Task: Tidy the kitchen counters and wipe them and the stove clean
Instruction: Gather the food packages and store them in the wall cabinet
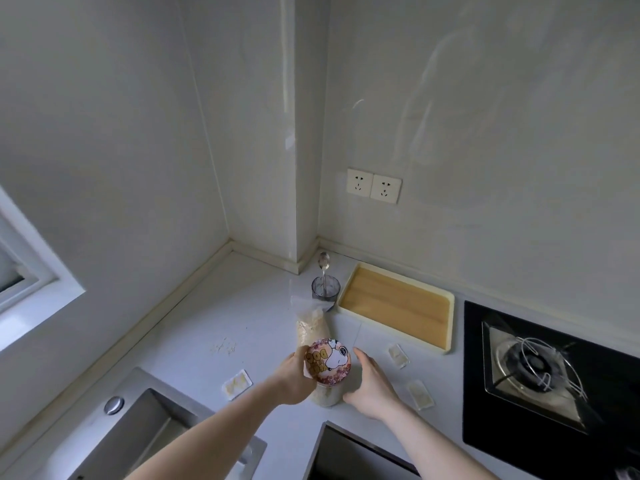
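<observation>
A glass jar of pale grains (327, 396) with a cartoon-dog lid (329, 361) stands on the white counter (214, 317). My left hand (294, 377) grips the jar just under the lid from the left. Just right of the jar hovers my right hand (370, 386), fingers straight and spread, holding nothing. Behind the jar a clear bag of oats (311, 327) stands upright. Spilled crumbs (223, 347) lie on the counter to the left. The black gas stove (543, 372) is at the right.
A wooden tray (398, 306) lies by the back wall, with a glass cup holding a spoon (325, 287) beside it. Three small packets (237, 383) (398, 355) (420, 393) lie on the counter. The steel sink (138, 434) is at the lower left. Two wall sockets (374, 186) are above.
</observation>
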`<state>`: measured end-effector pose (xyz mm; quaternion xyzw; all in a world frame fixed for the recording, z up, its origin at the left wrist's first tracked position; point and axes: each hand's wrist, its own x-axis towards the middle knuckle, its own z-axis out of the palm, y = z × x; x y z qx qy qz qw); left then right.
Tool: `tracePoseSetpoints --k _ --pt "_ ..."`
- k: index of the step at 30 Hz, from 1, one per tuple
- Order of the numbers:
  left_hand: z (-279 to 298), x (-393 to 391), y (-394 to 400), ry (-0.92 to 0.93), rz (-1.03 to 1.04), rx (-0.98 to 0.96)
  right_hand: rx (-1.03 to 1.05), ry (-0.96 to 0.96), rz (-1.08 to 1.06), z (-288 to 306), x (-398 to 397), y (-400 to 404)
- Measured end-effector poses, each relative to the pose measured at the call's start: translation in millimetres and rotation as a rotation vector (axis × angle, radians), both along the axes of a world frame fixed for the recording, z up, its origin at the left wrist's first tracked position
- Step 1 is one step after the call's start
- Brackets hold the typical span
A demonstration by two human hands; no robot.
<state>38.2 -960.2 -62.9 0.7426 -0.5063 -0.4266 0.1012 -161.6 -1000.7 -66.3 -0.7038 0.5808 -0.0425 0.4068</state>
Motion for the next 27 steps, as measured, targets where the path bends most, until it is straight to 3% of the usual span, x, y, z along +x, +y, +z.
tracePoseSetpoints --k 11,22,27 --pt "-32 6 -16 -0.060 -0.047 -0.009 0.108 -0.088 0.038 -29 15 -24" --pt "-44 8 -10 -0.010 0.005 -0.113 0.035 -0.157 -0.007 -38 11 -21" --pt "-21 11 -4 0.013 -0.007 -0.196 -0.008 -0.196 0.036 -18 3 -23"
